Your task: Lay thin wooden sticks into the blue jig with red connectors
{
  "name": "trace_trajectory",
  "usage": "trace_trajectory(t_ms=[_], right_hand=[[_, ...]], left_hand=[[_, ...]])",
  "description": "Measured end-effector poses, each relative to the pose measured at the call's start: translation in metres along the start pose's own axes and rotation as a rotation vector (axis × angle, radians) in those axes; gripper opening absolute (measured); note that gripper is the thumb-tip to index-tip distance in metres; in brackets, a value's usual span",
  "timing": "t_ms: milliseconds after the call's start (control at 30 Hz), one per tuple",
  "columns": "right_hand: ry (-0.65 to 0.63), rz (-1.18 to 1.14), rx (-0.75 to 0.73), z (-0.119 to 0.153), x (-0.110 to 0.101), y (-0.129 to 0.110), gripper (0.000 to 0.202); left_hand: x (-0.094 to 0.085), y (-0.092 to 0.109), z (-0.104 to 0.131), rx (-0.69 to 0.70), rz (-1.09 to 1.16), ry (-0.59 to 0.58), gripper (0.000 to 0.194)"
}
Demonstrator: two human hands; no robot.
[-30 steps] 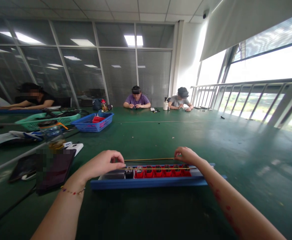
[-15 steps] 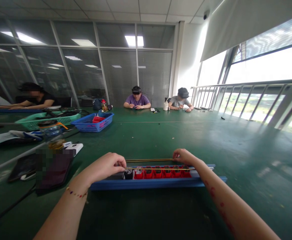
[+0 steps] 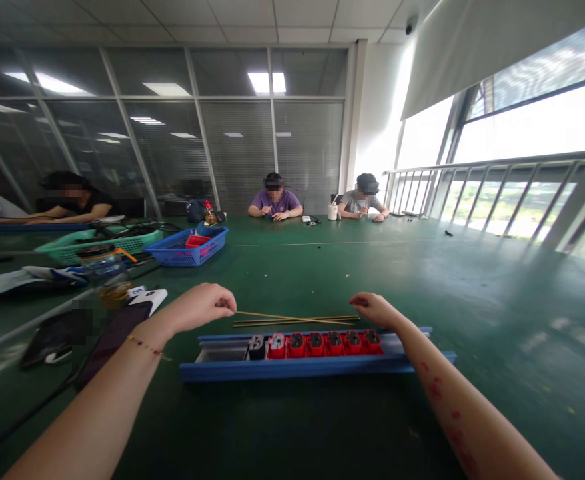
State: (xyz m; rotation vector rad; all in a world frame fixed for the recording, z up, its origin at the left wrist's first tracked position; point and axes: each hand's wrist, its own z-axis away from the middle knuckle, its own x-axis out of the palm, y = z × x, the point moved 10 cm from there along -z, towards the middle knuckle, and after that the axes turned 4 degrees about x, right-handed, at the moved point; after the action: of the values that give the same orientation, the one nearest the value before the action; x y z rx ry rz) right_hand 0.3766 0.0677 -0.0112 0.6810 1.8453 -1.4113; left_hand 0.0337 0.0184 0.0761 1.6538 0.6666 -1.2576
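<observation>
A blue channel (image 3: 292,368) lies across the table in front of me, with a row of several red blocks (image 3: 315,344) and one black block (image 3: 257,347) inside it. Behind the channel lie thin yellowish sticks (image 3: 297,321). My left hand (image 3: 217,305) pinches the left end of one thin stick, which slants down to the right over the others. Near the right ends of the sticks, my right hand (image 3: 369,307) hovers with its fingers bent; whether it touches anything cannot be made out.
On the left stand a blue basket (image 3: 188,248), a green basket (image 3: 67,248), a jar (image 3: 103,270) and a dark phone (image 3: 117,333) on the green table (image 3: 292,280). Several people sit at the table's far side.
The stick in my left hand has moved from over the channel to behind it, its right end down by the other sticks. My left hand went left and away; my right hand came off the stick.
</observation>
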Motion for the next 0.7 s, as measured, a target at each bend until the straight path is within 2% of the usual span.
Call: trace_trajectory(t_ms=[167, 300, 467, 600, 700], right_hand=[[0.088, -0.105, -0.071, 0.014, -0.02, -0.018, 0.027], [0.076, -0.18, -0.079, 0.022, -0.024, -0.02, 0.029], [0.062, -0.198, -0.053, 0.025, -0.021, -0.017, 0.031], [0.028, -0.106, -0.069, 0.025, -0.014, -0.018, 0.027], [-0.007, -0.009, -0.078, 0.023, -0.006, -0.018, 0.027]], left_hand=[[0.047, -0.01, -0.022, 0.015, 0.002, -0.049, 0.013], [0.07, -0.018, -0.036, 0.002, -0.013, -0.046, 0.011], [0.083, -0.026, -0.047, -0.015, -0.059, -0.022, 0.01], [0.086, -0.031, -0.05, -0.025, -0.105, 0.007, 0.022], [0.087, -0.032, -0.05, -0.016, -0.151, 0.018, 0.021]])
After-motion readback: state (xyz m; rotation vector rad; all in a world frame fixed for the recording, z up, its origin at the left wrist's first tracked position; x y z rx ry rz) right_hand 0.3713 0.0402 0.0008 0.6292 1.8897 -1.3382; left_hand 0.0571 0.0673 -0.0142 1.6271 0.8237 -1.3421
